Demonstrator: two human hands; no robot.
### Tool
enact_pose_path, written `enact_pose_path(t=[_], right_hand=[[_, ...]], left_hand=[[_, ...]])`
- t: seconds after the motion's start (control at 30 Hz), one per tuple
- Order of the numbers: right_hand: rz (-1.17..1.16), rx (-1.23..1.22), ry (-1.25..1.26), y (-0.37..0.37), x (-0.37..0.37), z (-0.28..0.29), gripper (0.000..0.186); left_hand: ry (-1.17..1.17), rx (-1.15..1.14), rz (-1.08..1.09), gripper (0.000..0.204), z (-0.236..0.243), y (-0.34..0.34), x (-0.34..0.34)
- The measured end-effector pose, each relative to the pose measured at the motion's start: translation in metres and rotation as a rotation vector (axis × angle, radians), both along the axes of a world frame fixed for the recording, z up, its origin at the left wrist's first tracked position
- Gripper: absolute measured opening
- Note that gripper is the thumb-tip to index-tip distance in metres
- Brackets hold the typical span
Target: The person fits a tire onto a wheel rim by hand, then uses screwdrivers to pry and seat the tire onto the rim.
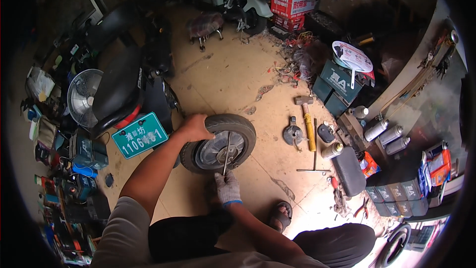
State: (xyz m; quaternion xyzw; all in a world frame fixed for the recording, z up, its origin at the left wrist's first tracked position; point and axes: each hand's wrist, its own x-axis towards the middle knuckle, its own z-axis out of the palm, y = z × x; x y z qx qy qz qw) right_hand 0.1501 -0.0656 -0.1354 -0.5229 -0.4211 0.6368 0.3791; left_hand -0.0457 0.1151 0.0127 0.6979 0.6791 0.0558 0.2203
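A small scooter wheel (244,128) with a black tire and a grey hub leans in front of me on the tan floor. My bare left hand (195,128) grips the tire at its upper left, the thumb lying over the sidewall. A slim metal lever (227,155) crosses the hub and the near rim. My right hand (228,187), in a grey-white work glove with a blue cuff, is closed round the lever's lower end just below the tire. Where the lever's far tip bears is too small to tell.
To the right lie a yellow-handled hammer (310,129), a T-handle wrench (315,161), a black pad (349,171) and spray cans (391,135). A scooter with a green plate (140,135) stands left, beside a fan (85,97). A low stool (205,25) is ahead.
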Motion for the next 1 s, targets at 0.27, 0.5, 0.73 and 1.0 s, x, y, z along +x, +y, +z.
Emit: enact_pose_path(t=[0.27, 0.5, 0.73, 1.0], right_hand=[[-0.293, 0.077, 0.239, 0.016, -0.057, -0.002, 0.024], [-0.26, 0.021, 0.122, 0.02, -0.054, -0.005, 0.023], [-0.359, 0.085, 0.033, 0.025, -0.076, 0.006, 0.031], [-0.293, 0.105, -0.007, 0.038, -0.042, 0.029, 0.035]], left_hand=[[-0.026, 0.001, 0.03, 0.086, 0.002, -0.003, -0.001], [-0.011, 0.047, 0.049, 0.077, 0.007, -0.009, 0.003], [0.045, 0.055, 0.082, 0.072, 0.013, -0.009, 0.02], [0.037, 0.099, 0.067, 0.072, 0.008, -0.011, 0.017]])
